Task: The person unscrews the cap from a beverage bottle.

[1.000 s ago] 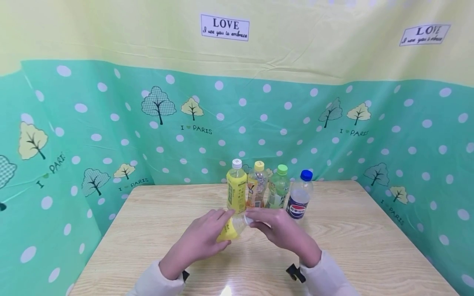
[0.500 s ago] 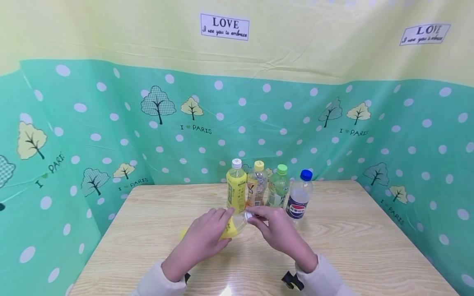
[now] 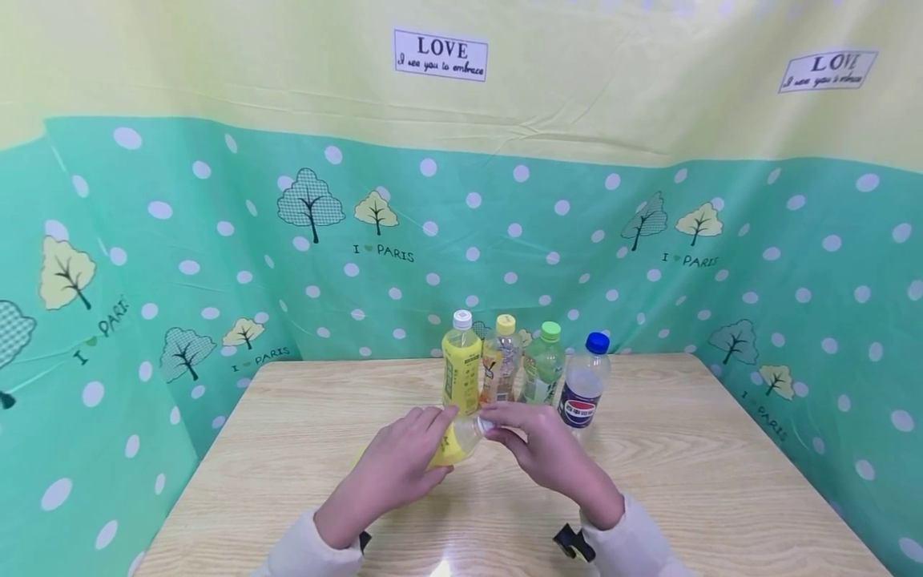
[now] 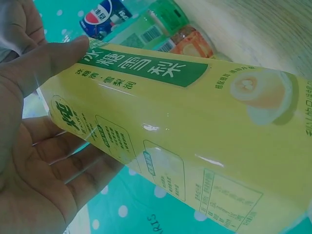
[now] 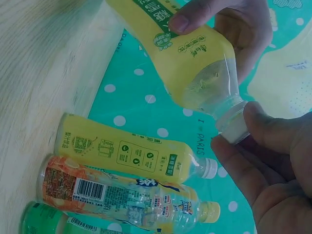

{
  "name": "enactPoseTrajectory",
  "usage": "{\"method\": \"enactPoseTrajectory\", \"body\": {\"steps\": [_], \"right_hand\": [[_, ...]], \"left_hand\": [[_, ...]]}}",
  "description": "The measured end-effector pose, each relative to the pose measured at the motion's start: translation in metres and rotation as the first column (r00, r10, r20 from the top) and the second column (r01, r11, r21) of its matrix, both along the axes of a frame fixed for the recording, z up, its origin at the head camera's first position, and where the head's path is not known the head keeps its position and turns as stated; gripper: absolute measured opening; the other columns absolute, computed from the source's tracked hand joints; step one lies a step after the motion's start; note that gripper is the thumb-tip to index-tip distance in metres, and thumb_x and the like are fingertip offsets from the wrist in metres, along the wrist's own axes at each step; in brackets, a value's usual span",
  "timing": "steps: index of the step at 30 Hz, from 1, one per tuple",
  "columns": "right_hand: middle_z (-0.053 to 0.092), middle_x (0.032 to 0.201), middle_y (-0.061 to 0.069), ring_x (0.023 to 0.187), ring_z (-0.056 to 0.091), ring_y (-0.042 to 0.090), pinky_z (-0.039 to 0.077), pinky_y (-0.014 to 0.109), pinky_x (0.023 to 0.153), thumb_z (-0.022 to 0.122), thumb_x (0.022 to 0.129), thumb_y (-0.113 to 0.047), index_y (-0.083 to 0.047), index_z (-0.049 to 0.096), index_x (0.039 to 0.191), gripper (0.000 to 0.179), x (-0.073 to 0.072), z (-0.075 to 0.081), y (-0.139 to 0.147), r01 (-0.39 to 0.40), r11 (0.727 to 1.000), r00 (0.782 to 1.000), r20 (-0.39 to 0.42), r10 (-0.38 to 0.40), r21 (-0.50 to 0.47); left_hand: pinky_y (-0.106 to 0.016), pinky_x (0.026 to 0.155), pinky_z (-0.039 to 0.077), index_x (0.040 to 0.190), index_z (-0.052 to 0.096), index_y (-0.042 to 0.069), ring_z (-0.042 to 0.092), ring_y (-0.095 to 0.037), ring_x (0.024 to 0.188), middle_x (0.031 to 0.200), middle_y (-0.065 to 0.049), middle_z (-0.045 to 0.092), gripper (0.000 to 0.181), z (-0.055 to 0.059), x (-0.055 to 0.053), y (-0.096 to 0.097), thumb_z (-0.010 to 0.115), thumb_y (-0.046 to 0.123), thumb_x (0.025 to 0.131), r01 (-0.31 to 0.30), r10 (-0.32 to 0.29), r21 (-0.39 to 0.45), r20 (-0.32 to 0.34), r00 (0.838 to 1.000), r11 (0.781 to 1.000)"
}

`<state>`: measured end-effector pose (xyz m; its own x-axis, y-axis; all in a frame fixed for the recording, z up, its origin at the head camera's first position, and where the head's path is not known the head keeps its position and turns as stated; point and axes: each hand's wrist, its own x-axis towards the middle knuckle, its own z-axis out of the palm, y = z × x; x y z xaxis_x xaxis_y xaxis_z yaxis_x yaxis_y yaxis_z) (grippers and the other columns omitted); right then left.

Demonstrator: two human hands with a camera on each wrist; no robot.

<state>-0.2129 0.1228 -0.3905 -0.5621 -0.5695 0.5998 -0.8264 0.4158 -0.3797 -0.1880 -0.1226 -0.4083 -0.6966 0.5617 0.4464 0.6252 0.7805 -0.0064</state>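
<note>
My left hand point(image 3: 400, 455) grips a yellow-labelled drink bottle point(image 4: 151, 124) round its body, thumb on one side and fingers on the other. The bottle is tilted, its neck pointing right and away from me, above the table. At that end my right hand point(image 3: 544, 449) pinches the white cap point(image 5: 235, 127) between thumb and fingers. In the right wrist view the cap sits at the mouth of the clear neck point(image 5: 219, 90), and the left thumb point(image 5: 190, 17) lies on the label. Much of the bottle is hidden behind my left hand in the head view.
Behind my hands stand a second yellow bottle point(image 3: 461, 373) with a white cap, an orange-labelled bottle point(image 3: 501, 369) with a yellow cap, a green bottle point(image 3: 543, 370) and a blue-capped Pepsi bottle point(image 3: 582, 390). The wooden table point(image 3: 303, 409) meets a patterned curtain point(image 3: 404, 312) at its back.
My right hand's fingers shift and turn about the white cap: half a second ago its wrist was rolled back slightly, and now it leans over the cap again. The left hand keeps its grip.
</note>
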Motion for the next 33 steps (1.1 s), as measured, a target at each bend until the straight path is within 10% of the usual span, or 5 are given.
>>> {"method": "enactPoseTrajectory", "body": {"steps": [22,33], "right_hand": [[0.075,0.116,0.013,0.105,0.073,0.025,0.060,0.030,0.086,0.078,0.089,-0.005,-0.004,0.076,0.116,0.027,0.0033,0.0004,-0.0013,0.046,0.998,0.991,-0.124,-0.040,0.048],[0.075,0.115,0.013,0.103,0.074,0.026,0.058,0.022,0.086,0.080,0.083,0.005,-0.001,0.078,0.108,0.026,0.0015,0.0041,0.0048,-0.059,0.996,0.990,-0.127,0.067,0.069]], "left_hand": [[-0.032,0.070,0.060,0.139,0.056,0.003,0.065,-0.020,0.096,0.117,-0.007,0.067,0.079,-0.0009,-0.0006,0.0016,0.091,0.032,0.073,0.000,0.000,-0.001,-0.017,1.000,1.000],[-0.033,0.074,0.061,0.139,0.056,0.003,0.065,-0.021,0.100,0.120,-0.008,0.066,0.078,0.0021,0.0010,0.0004,0.090,0.033,0.076,0.017,-0.017,0.005,0.035,0.999,1.000]]}}
